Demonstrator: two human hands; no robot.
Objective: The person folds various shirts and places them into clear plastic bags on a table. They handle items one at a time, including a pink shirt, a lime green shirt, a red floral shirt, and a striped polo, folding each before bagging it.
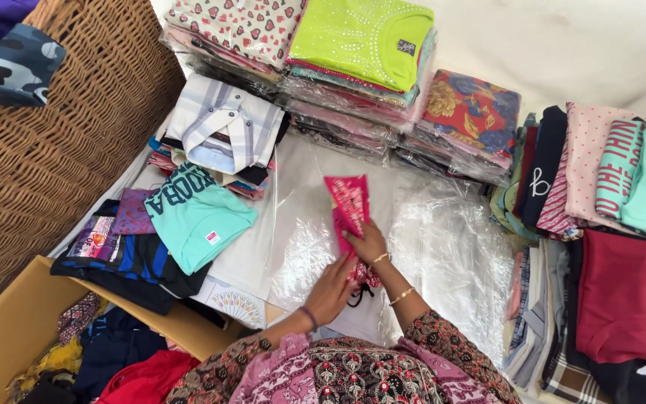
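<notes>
We press our right hand flat on a narrow folded pink garment, fingers together on the cloth. Our left hand pinches its lower end. The garment lies on clear plastic bags spread in the middle. Just left sits a teal shirt on a dark pile; beyond it stand bagged stacks topped by a lime green top. A wicker basket rises far left, and a maroon garment lies right. Both forearms reach forward, wrists bent down.
</notes>
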